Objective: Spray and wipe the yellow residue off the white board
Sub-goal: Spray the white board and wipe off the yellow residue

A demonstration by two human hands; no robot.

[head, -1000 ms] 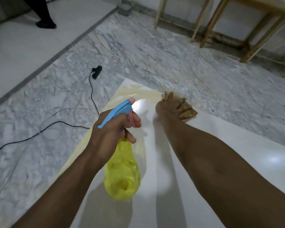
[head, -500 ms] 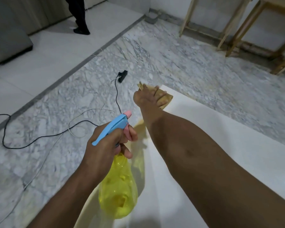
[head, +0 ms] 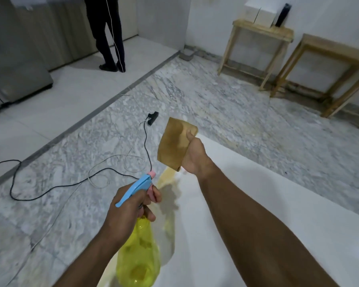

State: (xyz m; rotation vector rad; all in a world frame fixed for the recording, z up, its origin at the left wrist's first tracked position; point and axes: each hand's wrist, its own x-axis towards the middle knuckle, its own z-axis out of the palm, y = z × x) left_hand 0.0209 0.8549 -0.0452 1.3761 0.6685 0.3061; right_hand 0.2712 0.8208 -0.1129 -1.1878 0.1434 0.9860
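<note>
left hand point(head: 131, 212): clamped on bottle point(head: 139, 255) neck, finger on trigger, nozzle aimed forward
right hand point(head: 195, 156): pinching cloth point(head: 174, 141), lifted clear of board point(head: 267, 204)
residue point(head: 167, 177): yellow streak on board's left edge, between the hands, just ahead of nozzle
step: judging spray next; hit the streak squarely, keep cloth out of the mist, then wipe inward from edge with a cleaner fold
count: 1 bottle, 1 cloth, 1 board, 2 wooden tables point(head: 261, 32) far ahead

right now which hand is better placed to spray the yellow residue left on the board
Left. The left hand already grips the spray bottle, its nozzle aimed at the yellow residue on the board. The right hand holds the cloth lifted off the surface.
</note>
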